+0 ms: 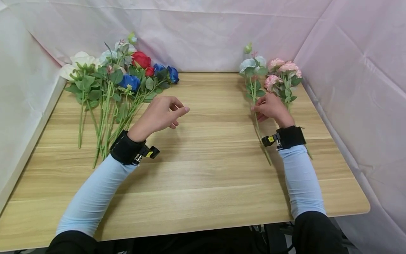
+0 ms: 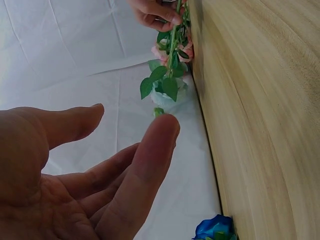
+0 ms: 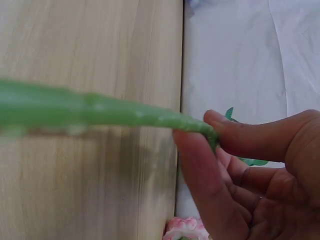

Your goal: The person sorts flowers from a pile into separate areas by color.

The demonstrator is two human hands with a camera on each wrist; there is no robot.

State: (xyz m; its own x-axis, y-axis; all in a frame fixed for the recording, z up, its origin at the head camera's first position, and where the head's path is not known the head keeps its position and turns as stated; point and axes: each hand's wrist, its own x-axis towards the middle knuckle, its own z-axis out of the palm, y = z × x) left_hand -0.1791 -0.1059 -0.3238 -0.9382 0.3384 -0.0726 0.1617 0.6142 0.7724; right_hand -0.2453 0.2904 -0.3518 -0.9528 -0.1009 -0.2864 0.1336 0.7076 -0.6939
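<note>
The right hand pinches a green stem between thumb and forefinger; the right wrist view shows the stem running out from the fingertips over the table, with the other fingers curled loosely behind. Beyond the pinch, away from the person, the stem carries leaves and a pale blue flower near the back edge of the table. On the near side of the pinch, the bare stem runs back beside the wrist strap towards the person. Just to the outer side of this hand lies a pink bunch, its blooms level with the blue flower; I cannot tell whether the hand touches it.

The left hand holds nothing. Its fingers are loosely bent and apart, the palm empty in the left wrist view, and it sits well apart from the pinched stem. Just to its outer side lies a pile of flowers, white, red and blue, stems pointing towards the person.
</note>
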